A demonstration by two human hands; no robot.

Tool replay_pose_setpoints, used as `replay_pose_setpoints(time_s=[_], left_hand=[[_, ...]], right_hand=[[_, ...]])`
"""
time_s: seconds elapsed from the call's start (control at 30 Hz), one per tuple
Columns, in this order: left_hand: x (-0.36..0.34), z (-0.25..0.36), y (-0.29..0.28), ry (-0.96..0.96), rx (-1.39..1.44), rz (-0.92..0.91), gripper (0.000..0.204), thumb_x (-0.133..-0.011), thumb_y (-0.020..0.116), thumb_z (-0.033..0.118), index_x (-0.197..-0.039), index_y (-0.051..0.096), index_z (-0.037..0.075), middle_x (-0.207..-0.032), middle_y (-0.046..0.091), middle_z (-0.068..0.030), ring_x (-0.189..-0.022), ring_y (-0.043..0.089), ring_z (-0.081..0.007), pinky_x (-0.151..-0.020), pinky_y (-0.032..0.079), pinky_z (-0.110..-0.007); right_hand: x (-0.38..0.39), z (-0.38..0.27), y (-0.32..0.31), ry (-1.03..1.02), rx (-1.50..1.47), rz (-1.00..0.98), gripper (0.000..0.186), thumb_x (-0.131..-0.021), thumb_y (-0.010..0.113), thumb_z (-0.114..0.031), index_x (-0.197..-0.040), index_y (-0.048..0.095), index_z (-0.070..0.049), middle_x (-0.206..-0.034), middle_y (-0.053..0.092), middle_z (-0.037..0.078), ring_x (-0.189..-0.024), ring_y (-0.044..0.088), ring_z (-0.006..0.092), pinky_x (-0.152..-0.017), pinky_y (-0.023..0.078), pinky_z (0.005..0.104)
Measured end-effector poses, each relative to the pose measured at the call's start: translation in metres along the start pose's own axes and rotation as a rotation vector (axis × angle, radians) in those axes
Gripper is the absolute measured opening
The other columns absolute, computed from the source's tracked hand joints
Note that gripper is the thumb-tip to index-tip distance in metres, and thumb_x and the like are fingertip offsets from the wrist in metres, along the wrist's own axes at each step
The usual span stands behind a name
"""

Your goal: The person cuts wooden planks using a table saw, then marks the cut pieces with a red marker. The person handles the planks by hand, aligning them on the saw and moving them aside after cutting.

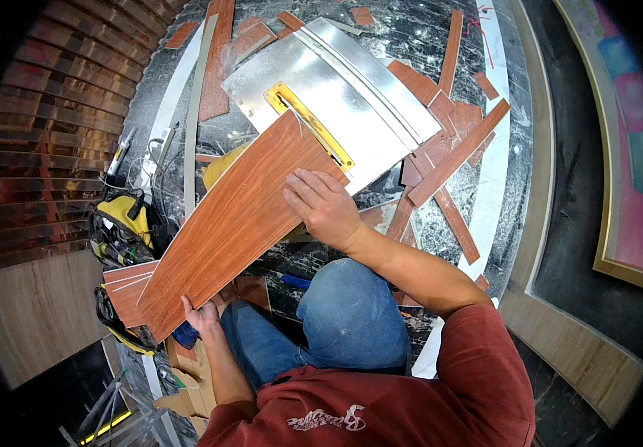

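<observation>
Pinches plank (228, 216) near lower end with left hand (203, 316); lays right hand (326, 205) on edge farther up, cannot tell if gripping. Overlaps metal plate (370, 97). Probably light, stiff, smooth; best held by long edges.

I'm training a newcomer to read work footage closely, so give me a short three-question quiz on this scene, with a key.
1. True or false: the person's right hand lies on the wood-patterned face of the plank.

2. Where is the left hand?
A) resting on a knee
B) at the edge of the plank, near its lower-left end
C) touching the cable on the floor

3. Fill in the colour: the slotted strip set in the silver metal plate is ____.

Key: 1. True; 2. B; 3. yellow.
</observation>
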State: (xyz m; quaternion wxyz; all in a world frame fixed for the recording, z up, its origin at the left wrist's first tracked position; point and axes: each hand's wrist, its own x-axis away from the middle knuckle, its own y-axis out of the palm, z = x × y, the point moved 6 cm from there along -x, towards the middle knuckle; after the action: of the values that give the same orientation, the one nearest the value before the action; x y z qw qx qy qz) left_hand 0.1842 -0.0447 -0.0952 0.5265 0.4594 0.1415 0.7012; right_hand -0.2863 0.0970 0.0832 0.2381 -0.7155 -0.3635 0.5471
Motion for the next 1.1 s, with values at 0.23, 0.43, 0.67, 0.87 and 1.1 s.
replay_pose_setpoints(time_s=[0.23,0.43,0.67,0.87,1.1], left_hand=[[0.008,-0.005,0.007,0.021,-0.041,0.042,0.041,-0.097,0.056,0.021,-0.130,0.050,-0.003,-0.132,0.056,-0.0172,-0.120,0.055,-0.0306,-0.103,0.046,-0.047],[0.006,-0.003,0.005,0.000,-0.026,0.013,0.041,-0.097,0.056,0.022,-0.130,0.051,-0.002,-0.132,0.057,-0.0167,-0.120,0.055,-0.0307,-0.103,0.046,-0.047],[0.004,-0.002,0.002,0.019,-0.030,0.029,0.040,-0.097,0.056,0.021,-0.130,0.051,-0.002,-0.132,0.057,-0.0169,-0.120,0.055,-0.0311,-0.103,0.046,-0.048],[0.000,0.002,-0.005,-0.005,0.001,-0.006,0.039,-0.097,0.056,0.020,-0.129,0.051,-0.002,-0.132,0.056,-0.0176,-0.120,0.055,-0.0313,-0.102,0.046,-0.048],[0.000,0.000,-0.006,-0.018,0.012,0.029,0.038,-0.097,0.056,0.019,-0.129,0.051,-0.001,-0.133,0.055,-0.0176,-0.121,0.054,-0.0320,-0.103,0.047,-0.048]], right_hand=[[0.001,0.000,-0.002,-0.013,0.001,0.000,0.031,-0.077,0.057,-0.013,-0.104,0.066,-0.001,-0.119,0.062,0.014,-0.116,0.057,0.0290,-0.097,0.045,0.0404],[0.000,0.000,-0.004,-0.010,-0.003,0.008,0.031,-0.077,0.057,-0.013,-0.103,0.066,-0.001,-0.118,0.063,0.014,-0.116,0.057,0.0289,-0.097,0.045,0.0404],[0.002,-0.001,-0.002,-0.011,0.009,0.000,0.031,-0.077,0.057,-0.013,-0.104,0.066,-0.001,-0.119,0.062,0.014,-0.116,0.057,0.0287,-0.097,0.045,0.0401],[0.002,-0.001,-0.002,-0.013,0.010,-0.011,0.031,-0.077,0.057,-0.013,-0.104,0.066,-0.001,-0.120,0.062,0.014,-0.117,0.056,0.0285,-0.098,0.045,0.0401],[0.002,-0.002,-0.001,-0.001,0.011,-0.021,0.031,-0.078,0.058,-0.013,-0.105,0.066,-0.002,-0.121,0.062,0.013,-0.117,0.056,0.0282,-0.099,0.043,0.0401]])
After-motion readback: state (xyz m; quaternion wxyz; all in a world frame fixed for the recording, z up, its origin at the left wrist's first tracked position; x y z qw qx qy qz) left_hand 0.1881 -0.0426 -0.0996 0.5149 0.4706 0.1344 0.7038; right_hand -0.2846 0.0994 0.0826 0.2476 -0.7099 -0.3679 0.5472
